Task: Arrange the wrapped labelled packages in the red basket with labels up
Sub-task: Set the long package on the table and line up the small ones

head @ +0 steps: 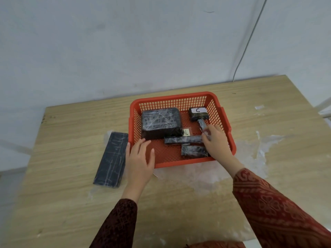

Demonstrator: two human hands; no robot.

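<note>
We see a red mesh basket [180,161] on a wooden table [179,203], w/ five black plastic-wrapped packages inside & one outside. Taking the basket as landmark: the big block package [160,122] fills its far-left part, no label visible on top. In the far-right corner sits a small package [198,114] w/ a white label reading "C" facing up. Just nearer than that, a small narrow package [202,125] lies tilted, its near end under our right hand [215,142]. A long thin package [182,140] lies across the basket's middle, touching the big block's near edge; a yellowish label [186,132] peeks out behind it, text only partly readable. Near the basket's front-right, a flat package [194,151] lies partly under the right wrist.

Right hand reaches over the basket's front-right rim, fingers curled around the near end of the narrow tilted package; grip looks closed on it, tho fingertips are blurred.

Left hand [139,160] rests at the basket's front-left corner, fingers loosely spread & extended over the rim toward the big block, holding nothing.

Outside, just left of the basket, a long flat package [111,160] lies on the table, no label showing. Both sleeves are dark red patterned fabric. Clear plastic film [250,158] is spread on the table to the basket's right & front.
</note>
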